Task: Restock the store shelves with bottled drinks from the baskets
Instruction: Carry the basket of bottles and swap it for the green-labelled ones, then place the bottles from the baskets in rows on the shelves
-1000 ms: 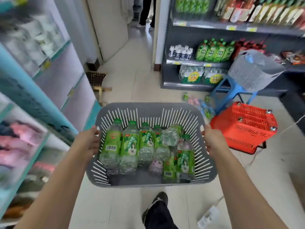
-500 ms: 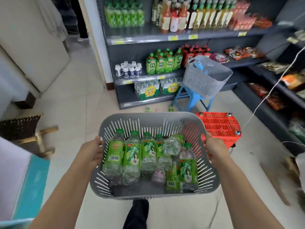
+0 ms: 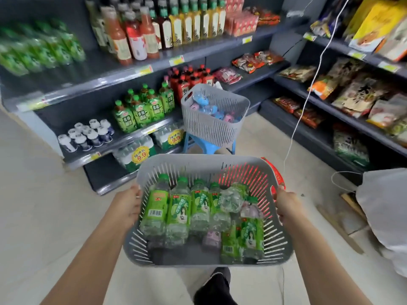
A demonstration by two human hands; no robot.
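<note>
I stand on a pale tiled floor (image 3: 44, 172) in a shop corner, dark shelves (image 3: 123, 73) of drinks and snacks ahead. The grey basket (image 3: 198, 160) hangs at waist height before me, its long side running left to right. My left hand (image 3: 126, 205) grips its left rim and my right hand (image 3: 286, 205) its right rim, fingers curled over the edge. Inside, the green bottles (image 3: 178, 208) lie side by side, long axes front to back, caps pointing away toward the shelves; one clear bottle (image 3: 231, 200) lies tilted on top. Beyond stands a second basket (image 3: 211, 130) on a blue stool (image 3: 204, 146), and a red basket (image 3: 276, 175) shows just past the far right corner.
</note>
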